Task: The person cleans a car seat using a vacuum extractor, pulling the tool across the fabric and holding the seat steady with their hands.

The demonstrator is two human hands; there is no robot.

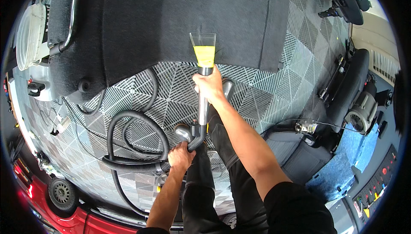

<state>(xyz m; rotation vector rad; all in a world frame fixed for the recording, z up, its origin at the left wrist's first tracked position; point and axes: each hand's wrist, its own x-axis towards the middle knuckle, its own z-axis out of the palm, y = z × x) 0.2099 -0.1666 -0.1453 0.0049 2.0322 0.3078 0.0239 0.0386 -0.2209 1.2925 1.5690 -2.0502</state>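
My right hand [210, 84] grips the metal tube [203, 110] of an upholstery extractor wand, just below its flared head. That nozzle head [204, 55], clear at its lip and yellow below, lies against a dark carpeted car seat back [183, 19], near its lower edge. Lower down, my left hand [181, 156] is closed around the wand's black handle end, where a ribbed black hose [138, 168] meets it. A trigger-like black fitting [195, 129] sits on the wand's bend between my hands. A paler strip runs up the carpet above the nozzle.
Hose loops and thin cables cross the grey interlocking floor tiles [173, 96] to the left. A clear plastic bucket [29, 38] stands far left. Loose car seats [292, 147] and an air blower [361, 112] are at right. A red car [64, 213] is at lower left.
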